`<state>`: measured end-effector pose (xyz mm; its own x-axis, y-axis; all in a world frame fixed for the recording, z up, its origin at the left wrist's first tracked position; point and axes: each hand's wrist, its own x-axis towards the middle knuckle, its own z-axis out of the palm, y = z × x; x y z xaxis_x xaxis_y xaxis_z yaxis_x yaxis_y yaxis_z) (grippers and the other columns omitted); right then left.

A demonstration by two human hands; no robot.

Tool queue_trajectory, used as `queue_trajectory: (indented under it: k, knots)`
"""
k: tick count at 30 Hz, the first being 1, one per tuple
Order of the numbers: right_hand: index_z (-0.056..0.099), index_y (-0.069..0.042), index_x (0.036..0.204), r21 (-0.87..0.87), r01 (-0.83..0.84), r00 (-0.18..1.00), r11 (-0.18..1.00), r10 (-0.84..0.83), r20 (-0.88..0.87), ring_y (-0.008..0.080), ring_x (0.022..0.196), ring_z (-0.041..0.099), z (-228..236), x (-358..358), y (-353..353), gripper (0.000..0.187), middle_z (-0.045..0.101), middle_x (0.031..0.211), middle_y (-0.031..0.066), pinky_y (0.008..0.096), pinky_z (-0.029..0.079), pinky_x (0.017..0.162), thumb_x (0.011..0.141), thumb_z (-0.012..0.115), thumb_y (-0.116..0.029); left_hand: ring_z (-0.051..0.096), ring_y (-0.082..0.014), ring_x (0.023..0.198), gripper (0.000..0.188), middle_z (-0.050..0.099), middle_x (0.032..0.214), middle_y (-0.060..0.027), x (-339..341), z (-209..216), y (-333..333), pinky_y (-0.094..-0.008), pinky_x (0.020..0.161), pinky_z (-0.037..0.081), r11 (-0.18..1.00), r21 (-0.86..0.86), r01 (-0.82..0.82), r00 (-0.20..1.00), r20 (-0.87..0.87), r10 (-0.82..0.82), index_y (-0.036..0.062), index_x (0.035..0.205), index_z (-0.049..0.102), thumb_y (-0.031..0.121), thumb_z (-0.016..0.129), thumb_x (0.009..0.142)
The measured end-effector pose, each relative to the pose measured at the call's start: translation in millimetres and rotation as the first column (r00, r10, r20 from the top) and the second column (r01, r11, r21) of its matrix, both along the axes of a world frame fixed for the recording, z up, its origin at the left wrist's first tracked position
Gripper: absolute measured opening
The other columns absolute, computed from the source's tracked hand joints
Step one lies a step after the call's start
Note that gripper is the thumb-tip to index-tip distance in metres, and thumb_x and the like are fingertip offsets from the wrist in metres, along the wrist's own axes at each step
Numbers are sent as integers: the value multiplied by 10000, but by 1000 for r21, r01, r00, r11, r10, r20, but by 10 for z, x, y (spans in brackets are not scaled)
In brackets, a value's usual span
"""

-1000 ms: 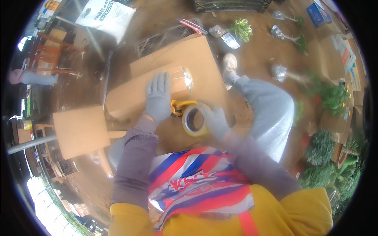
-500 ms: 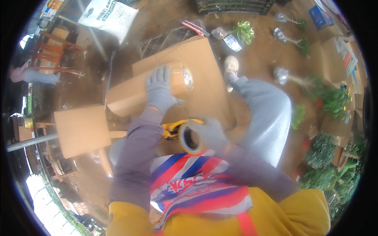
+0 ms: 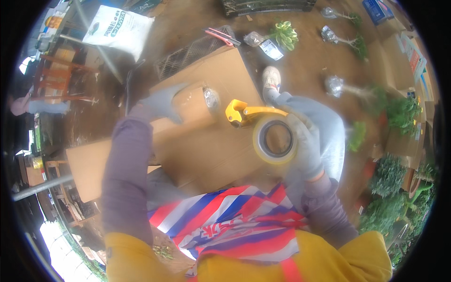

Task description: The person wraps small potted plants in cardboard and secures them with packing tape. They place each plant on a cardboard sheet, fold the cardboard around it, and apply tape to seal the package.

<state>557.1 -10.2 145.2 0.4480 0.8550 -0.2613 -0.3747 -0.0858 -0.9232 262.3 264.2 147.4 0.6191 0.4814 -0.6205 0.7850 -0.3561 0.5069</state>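
Note:
A yellow tape dispenser with a large roll of clear tape is gripped by my gloved right hand, over the right part of the cardboard. My gloved left hand, slightly blurred, lies against a folded cardboard package with its thumb and fingers spread apart. Shiny clear wrapping shows at the package's right end. Beneath the package is a broad piece of cardboard, extending toward my lap. The dispenser's head is a little to the right of the wrapped end, apart from it.
Beyond the cardboard lie a black mesh crate, a pink-handled cutter and a leafy plant beside a label. Plastic-wrapped plants lie on the floor at right. A white sack is at far left.
My right hand has swung right and away from my body with the tape dispenser. My left hand has slid left along the package, and the left cardboard flap has shifted.

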Motion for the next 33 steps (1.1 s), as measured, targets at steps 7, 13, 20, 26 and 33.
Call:
queue_trajectory:
  k: [7,13,20,26,33]
  knots:
    - [644,59,1237,40,47,998,998,-45,-47,99,948,610,137,107,92,301,650,1105,47,253,501,812,995,585,-111,536,-228,1305,1038,555,1444,-148,-93,-276,-84,-339,1089,426,937,-328,122,992,12,-125,-8,1503,418,109,886,584]
    - [653,61,1212,164,-97,744,982,-37,667,190,970,658,9,124,261,293,680,1111,120,311,533,830,945,613,-53,484,-303,1376,1017,498,1500,-181,-244,39,-686,-399,1138,376,962,236,135,960,209,-186,9,1509,415,220,882,631]
    - [679,31,1179,168,-365,735,916,173,656,215,912,656,-464,78,1403,292,707,1104,116,307,531,799,956,581,-131,329,-440,1450,1089,371,1571,-198,58,-648,-2026,-643,1162,211,517,835,-188,982,151,113,44,1523,376,464,865,645]
    - [722,-53,1118,-92,-594,786,799,600,147,148,935,664,-876,-138,2543,308,727,1059,23,305,526,848,940,643,-291,390,-402,1413,993,425,1528,-180,48,-962,-2007,-633,1121,267,391,906,-162,981,104,166,64,1478,432,530,821,692]
    - [662,-47,1267,-155,-864,487,478,873,-17,94,1066,623,-1163,173,2777,354,690,1175,28,253,494,943,1016,582,-283,432,-375,1381,954,457,1498,-159,143,-900,-1968,-611,1103,299,364,916,-165,975,96,201,72,1462,451,559,782,712]
